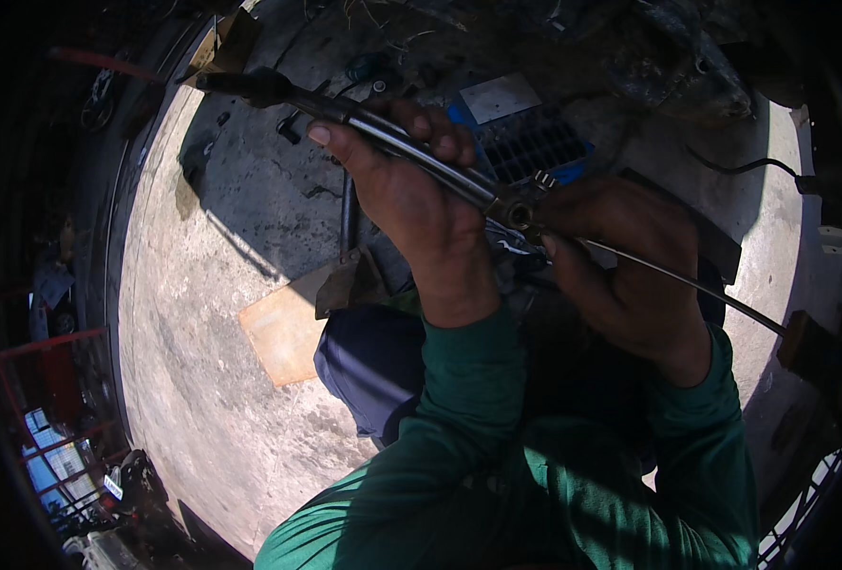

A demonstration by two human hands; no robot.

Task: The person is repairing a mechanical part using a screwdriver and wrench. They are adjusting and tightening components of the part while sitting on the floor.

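My left hand [411, 195] is closed around a long dark metal shaft assembly [425, 166], which slants from upper left to lower right above the floor. Its far-left end is thick and black, and a round fitting [519, 215] with a hole sits toward its right part. Beside that fitting, my right hand [630, 256] has its fingers curled in, thumb close to the metal. A thin bright rod [691, 283] passes by the right hand's fingers and runs out to a brown block-like end [803, 344]. What exactly the right fingers grip is partly hidden in shadow.
A blue tray [573, 169] with dark compartments lies beyond my hands, a grey sheet [500, 98] on its far side. Flat tan cardboard [283, 328] is by my knee. A cardboard box [226, 47] stands far left, and a large dirty metal part [677, 66] far right.
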